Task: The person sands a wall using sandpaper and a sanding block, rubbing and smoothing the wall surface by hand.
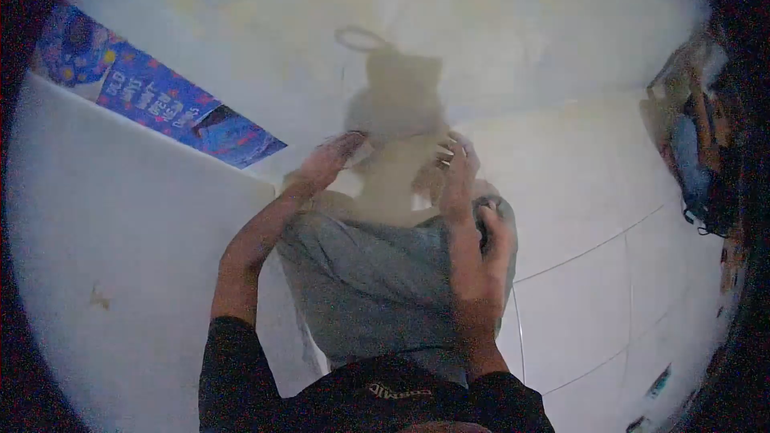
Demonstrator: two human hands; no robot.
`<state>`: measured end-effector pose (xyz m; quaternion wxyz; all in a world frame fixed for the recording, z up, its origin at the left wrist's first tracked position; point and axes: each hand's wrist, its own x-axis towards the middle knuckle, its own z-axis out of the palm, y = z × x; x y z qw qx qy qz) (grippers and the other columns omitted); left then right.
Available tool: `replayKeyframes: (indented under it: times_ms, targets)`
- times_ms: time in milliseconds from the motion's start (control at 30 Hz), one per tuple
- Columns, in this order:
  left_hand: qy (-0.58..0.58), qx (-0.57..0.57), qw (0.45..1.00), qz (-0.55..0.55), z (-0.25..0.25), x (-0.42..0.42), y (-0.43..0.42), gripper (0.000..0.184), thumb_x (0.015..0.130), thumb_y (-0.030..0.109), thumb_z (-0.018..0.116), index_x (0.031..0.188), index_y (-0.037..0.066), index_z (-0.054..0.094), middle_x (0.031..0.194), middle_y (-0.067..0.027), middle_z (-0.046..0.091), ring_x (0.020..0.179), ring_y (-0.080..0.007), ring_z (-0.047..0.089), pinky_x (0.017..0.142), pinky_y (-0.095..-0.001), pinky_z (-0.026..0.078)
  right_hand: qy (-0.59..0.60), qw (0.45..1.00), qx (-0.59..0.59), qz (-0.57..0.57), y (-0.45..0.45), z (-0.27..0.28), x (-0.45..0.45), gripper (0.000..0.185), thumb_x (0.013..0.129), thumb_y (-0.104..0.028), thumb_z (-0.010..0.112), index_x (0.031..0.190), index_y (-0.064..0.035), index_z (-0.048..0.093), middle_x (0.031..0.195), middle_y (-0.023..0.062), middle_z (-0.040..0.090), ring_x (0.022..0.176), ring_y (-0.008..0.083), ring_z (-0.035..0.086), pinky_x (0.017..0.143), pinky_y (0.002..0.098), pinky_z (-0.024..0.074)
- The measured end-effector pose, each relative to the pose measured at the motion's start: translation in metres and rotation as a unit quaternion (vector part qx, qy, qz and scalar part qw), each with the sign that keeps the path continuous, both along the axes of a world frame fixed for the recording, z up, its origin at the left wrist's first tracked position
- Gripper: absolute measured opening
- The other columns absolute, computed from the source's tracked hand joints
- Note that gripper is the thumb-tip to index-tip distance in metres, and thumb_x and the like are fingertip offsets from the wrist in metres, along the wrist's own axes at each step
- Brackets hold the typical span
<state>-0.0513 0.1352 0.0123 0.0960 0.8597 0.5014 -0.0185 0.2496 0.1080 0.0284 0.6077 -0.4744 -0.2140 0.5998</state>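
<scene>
My left hand is raised at the upper left edge of a grey cloth, its fingers stretched out. Opposite it, my right hand is held up with its fingers apart. Neither hand shows a clear object in its grip. A dark shadow with a loop at its top falls on the pale surface beyond both hands. Beside my right forearm is a blurred, skin-toned shape next to something dark; I cannot make out what it is.
A blue printed strip with white lettering runs along the pale ledge at the upper left. Dark and brown items, perhaps cloth, hang or lie at the far right. Thin lines cross the white tiled surface at the right.
</scene>
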Motion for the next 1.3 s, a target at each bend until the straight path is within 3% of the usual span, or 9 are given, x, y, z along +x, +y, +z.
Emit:
replayKeyframes:
  times_ms: [133,233,367,433,833,1000,1167,1267,1300]
  targets:
    - [-0.011,0.104,0.992,-0.075,-0.058,0.049,0.042,0.057,0.101,0.011,0.047,0.158,0.010,0.037,0.158,-0.0136,0.045,0.141,-0.0318,0.049,0.119,-0.0451,0.039,0.028,0.998,0.048,-0.030,0.000,-0.005,-0.001,0.032,0.105,-0.024,0.052,0.127,-0.0039,0.062,0.113,0.0090,0.065,0.094,0.0179,0.063,0.081,0.0333,0.0543]
    - [-0.091,0.043,0.994,-0.040,-0.015,0.124,0.050,0.057,0.100,0.016,0.052,0.156,0.009,0.039,0.155,-0.0148,0.049,0.137,-0.0334,0.053,0.117,-0.0458,0.041,0.015,0.999,0.022,-0.036,0.009,-0.018,0.001,0.031,0.105,-0.023,0.053,0.127,-0.0044,0.062,0.111,0.0088,0.066,0.092,0.0178,0.063,0.080,0.0331,0.0547]
    - [-0.175,0.086,0.979,-0.059,-0.065,0.178,0.093,0.060,0.098,0.016,0.056,0.155,0.009,0.040,0.152,-0.0159,0.052,0.134,-0.0352,0.055,0.116,-0.0459,0.042,-0.002,0.999,0.008,-0.047,0.022,-0.046,0.009,0.029,0.104,-0.022,0.054,0.126,-0.0051,0.063,0.109,0.0085,0.067,0.090,0.0178,0.064,0.078,0.0328,0.0554]
    - [-0.277,-0.019,0.959,-0.059,-0.070,0.189,0.100,0.057,0.099,0.027,0.059,0.152,0.009,0.048,0.156,-0.0148,0.050,0.139,-0.0353,0.052,0.118,-0.0464,0.039,-0.008,0.999,-0.002,-0.051,0.027,-0.048,0.013,0.028,0.104,-0.021,0.055,0.126,-0.0055,0.063,0.107,0.0083,0.068,0.088,0.0177,0.064,0.077,0.0327,0.0557]
    - [-0.071,0.100,0.989,-0.087,-0.021,0.043,0.038,0.058,0.100,0.012,0.050,0.157,0.009,0.041,0.158,-0.0151,0.045,0.144,-0.0326,0.045,0.123,-0.0446,0.033,-0.003,0.999,0.004,-0.038,0.020,-0.013,0.000,0.027,0.105,-0.021,0.055,0.125,-0.0056,0.064,0.106,0.0086,0.068,0.085,0.0187,0.065,0.074,0.0329,0.0556]
    - [-0.093,0.028,0.995,-0.018,-0.002,-0.013,0.001,0.054,0.105,0.017,0.041,0.158,0.012,0.039,0.161,-0.0130,0.042,0.144,-0.0336,0.045,0.122,-0.0448,0.034,-0.054,0.998,0.041,-0.010,0.008,-0.004,-0.003,0.029,0.105,-0.021,0.054,0.127,-0.0054,0.063,0.106,0.0086,0.068,0.087,0.0186,0.065,0.075,0.0322,0.0549]
    - [0.016,0.050,0.998,-0.019,0.013,0.014,0.006,0.056,0.101,0.008,0.041,0.157,0.011,0.040,0.161,-0.0106,0.043,0.142,-0.0317,0.047,0.121,-0.0434,0.037,0.008,0.999,-0.040,-0.018,0.014,-0.002,-0.009,0.029,0.104,-0.019,0.054,0.128,-0.0065,0.063,0.105,0.0070,0.067,0.089,0.0184,0.064,0.076,0.0316,0.0542]
    - [-0.066,-0.010,0.998,0.012,-0.002,0.051,0.025,0.057,0.100,0.007,0.041,0.157,0.010,0.040,0.159,-0.0127,0.044,0.141,-0.0320,0.049,0.119,-0.0443,0.038,-0.125,0.990,0.050,-0.041,0.023,-0.037,-0.010,0.028,0.103,-0.018,0.055,0.127,-0.0066,0.063,0.106,0.0060,0.067,0.090,0.0187,0.063,0.076,0.0325,0.0536]
    - [-0.033,0.074,0.996,-0.040,-0.035,0.055,0.040,0.057,0.100,0.007,0.043,0.157,0.010,0.040,0.159,-0.0130,0.044,0.141,-0.0318,0.049,0.119,-0.0444,0.038,-0.131,0.988,0.062,-0.047,0.025,-0.035,-0.008,0.030,0.102,-0.020,0.056,0.127,-0.0053,0.063,0.110,0.0078,0.065,0.095,0.0193,0.062,0.080,0.0328,0.0525]
